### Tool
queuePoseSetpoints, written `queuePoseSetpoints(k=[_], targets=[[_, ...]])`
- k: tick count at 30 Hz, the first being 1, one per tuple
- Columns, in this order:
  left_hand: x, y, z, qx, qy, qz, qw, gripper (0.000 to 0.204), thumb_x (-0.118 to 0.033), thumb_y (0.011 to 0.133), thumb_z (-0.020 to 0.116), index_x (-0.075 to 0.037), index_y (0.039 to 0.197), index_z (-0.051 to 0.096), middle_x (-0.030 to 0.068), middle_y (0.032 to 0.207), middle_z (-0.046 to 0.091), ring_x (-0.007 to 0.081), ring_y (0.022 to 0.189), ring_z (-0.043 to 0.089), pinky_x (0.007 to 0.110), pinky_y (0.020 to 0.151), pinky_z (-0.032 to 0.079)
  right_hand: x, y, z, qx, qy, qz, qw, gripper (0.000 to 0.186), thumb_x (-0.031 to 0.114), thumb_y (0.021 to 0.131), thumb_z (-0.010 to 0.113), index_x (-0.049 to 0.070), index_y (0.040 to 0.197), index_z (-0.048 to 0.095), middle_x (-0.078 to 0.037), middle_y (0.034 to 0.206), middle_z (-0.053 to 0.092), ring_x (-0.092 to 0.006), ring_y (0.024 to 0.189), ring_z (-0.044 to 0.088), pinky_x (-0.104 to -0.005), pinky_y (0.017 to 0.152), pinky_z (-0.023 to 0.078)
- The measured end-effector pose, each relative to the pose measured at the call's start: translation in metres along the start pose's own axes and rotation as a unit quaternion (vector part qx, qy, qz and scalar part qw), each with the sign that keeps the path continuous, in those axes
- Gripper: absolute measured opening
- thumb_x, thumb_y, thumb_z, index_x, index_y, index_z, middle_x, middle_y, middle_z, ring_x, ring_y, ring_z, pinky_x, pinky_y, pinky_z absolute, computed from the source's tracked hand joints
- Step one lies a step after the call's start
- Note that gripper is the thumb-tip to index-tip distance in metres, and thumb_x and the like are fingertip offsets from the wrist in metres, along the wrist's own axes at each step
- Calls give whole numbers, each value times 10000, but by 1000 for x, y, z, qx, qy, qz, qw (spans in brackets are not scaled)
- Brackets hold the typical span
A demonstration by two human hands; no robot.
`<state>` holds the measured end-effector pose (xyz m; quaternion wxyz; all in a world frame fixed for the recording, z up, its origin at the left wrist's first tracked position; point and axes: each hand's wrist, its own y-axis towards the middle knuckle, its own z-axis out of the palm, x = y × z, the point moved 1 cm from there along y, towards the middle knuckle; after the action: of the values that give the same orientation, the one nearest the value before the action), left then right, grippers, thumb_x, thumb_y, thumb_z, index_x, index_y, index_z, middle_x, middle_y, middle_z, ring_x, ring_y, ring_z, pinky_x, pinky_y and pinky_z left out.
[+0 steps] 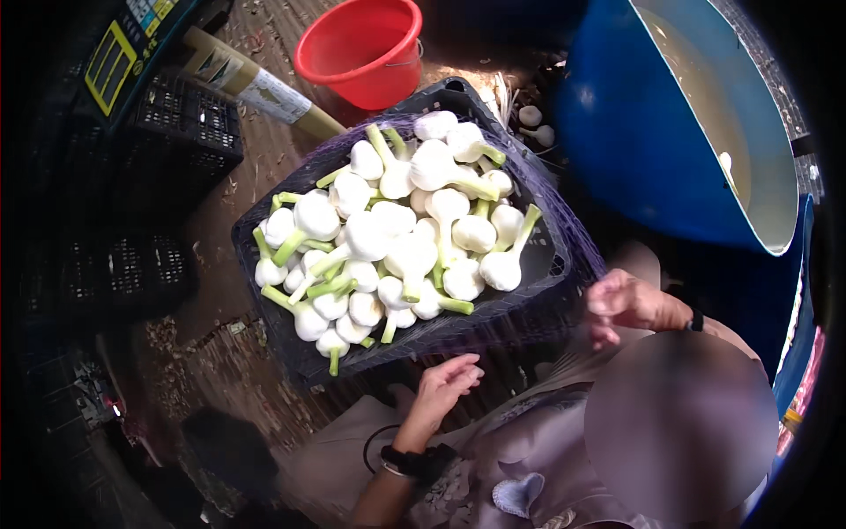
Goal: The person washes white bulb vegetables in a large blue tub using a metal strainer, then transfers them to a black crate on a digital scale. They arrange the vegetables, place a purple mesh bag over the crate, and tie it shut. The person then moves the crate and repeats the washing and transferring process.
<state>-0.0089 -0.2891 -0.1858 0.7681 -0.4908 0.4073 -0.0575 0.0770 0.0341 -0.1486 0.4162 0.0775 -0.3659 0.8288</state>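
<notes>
White garlic bulbs (410, 251) with short green stems are heaped in a black plastic crate (423, 339). Purple mesh netting (577, 229) lies around the crate's sides and rim. Just off the crate's near edge is my left hand (448, 381), its fingers loosely stretched and nothing visible in them. My right hand (636, 302) hovers close to the netting at the crate's near right corner. Its fingers are slightly bent and apart, with nothing seen in them.
A red bucket (361, 53) stands beyond the crate, and a large blue tub (652, 132) at the far right. Black crates (189, 128) are stacked on the left. A taped cardboard tube (264, 88) slants toward the crate. Loose bulbs (536, 123) lie behind it.
</notes>
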Motion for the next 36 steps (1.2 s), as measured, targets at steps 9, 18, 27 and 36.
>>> queuePoseSetpoints(k=[9, 18, 27, 36], targets=[[16, -6, -27, 231, -456, 224, 830, 732, -552, 836, 550, -80, 1367, 375, 214, 1446, 306, 354, 1316, 329, 544, 988, 355, 78, 40, 128, 115, -91, -255, 956, 172, 42, 820, 622, -68, 688, 611, -177, 674, 633, -231, 576, 614, -327, 578, 509], [80, 19, -71, 67, -561, 178, 806, 410, -391, 961, 426, -30, 1050, 596, 150, 1033, 658, 291, 993, 610, 464, 901, 456, 60, 89, 111, -44, -385, -346, 855, 302, 249, 884, 586, -50, 923, 597, -141, 727, 635, -185, 616, 610, -295, 576, 491], [-1, -82, -68, -227, -462, 401, 758, 128, -66, 780, 526, 14, 723, 608, 133, 902, 611, 258, 880, 584, 408, 834, 469, 27, 109, 110, -9, -557, -265, 787, 310, 271, 937, 513, -22, 933, 614, -148, 725, 604, -264, 697, 613, -334, 657, 481], [36, -85, -110, -348, -509, 239, 750, 503, -501, 878, 492, -37, 1056, 568, 164, 985, 615, 326, 959, 585, 517, 796, 473, 15, 122, 91, 7, -580, -299, 758, 241, 229, 935, 517, 7, 912, 608, -130, 718, 573, -294, 667, 580, -346, 618, 461]])
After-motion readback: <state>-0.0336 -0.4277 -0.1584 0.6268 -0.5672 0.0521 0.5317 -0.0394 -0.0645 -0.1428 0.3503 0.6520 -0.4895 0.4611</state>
